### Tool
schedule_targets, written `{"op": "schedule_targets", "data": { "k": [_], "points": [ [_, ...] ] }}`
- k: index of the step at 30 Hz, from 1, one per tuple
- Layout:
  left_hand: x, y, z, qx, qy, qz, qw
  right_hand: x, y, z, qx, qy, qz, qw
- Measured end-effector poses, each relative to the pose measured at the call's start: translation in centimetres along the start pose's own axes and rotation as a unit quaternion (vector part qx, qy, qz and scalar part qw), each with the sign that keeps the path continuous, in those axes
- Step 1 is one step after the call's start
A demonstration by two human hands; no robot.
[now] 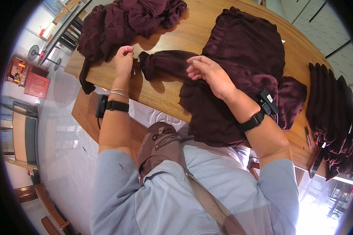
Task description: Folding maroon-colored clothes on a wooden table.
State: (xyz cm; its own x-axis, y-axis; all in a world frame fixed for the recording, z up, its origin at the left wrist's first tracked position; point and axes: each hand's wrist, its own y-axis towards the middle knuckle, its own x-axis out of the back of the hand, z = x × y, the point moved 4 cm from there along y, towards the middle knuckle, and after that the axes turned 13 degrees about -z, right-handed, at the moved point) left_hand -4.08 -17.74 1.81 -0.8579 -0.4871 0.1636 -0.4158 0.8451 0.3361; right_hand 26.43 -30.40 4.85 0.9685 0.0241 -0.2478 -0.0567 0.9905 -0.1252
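Note:
A dark maroon velvety garment (244, 44) lies on the wooden table, one sleeve (170, 63) stretched out to the left and its lower part hanging over the near edge. Above the inner end of that sleeve is my right hand (210, 75), its fingers loosely bent and nothing visible in them. My left hand (124, 63) is left of the cuff, fingers curled towards the thumb; whether it pinches something small cannot be told. Beyond it, a crumpled heap of maroon fabric (129, 26) covers the table's far left, with a narrow piece drooping over the edge.
Several folded maroon garments (329, 102) are stacked at the table's right end. Small scissors or snips (308, 137) lie beside them, near a dark flat object (315, 164). A brown bag (160, 144) hangs at my front. Wooden chairs stand on the floor at left.

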Motion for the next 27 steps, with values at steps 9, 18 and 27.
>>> {"op": "schedule_targets", "data": {
  "k": [9, 18, 27],
  "points": [
    [-3.3, -5.0, -8.0, -0.088, 0.372, 0.247, 0.891, 0.5, 0.3, -0.4, -0.001, -0.004, 0.003, 1.000],
    [-1.6, -1.3, -4.6, 0.159, -0.008, 0.275, 0.948, 0.3, 0.3, -0.1, -0.001, -0.004, 0.006, 1.000],
    [0.1, 0.9, -4.2, 0.059, 0.032, 0.100, 0.993, 0.6, 0.5, -0.5, -0.001, -0.010, 0.010, 1.000]
  ]
}}
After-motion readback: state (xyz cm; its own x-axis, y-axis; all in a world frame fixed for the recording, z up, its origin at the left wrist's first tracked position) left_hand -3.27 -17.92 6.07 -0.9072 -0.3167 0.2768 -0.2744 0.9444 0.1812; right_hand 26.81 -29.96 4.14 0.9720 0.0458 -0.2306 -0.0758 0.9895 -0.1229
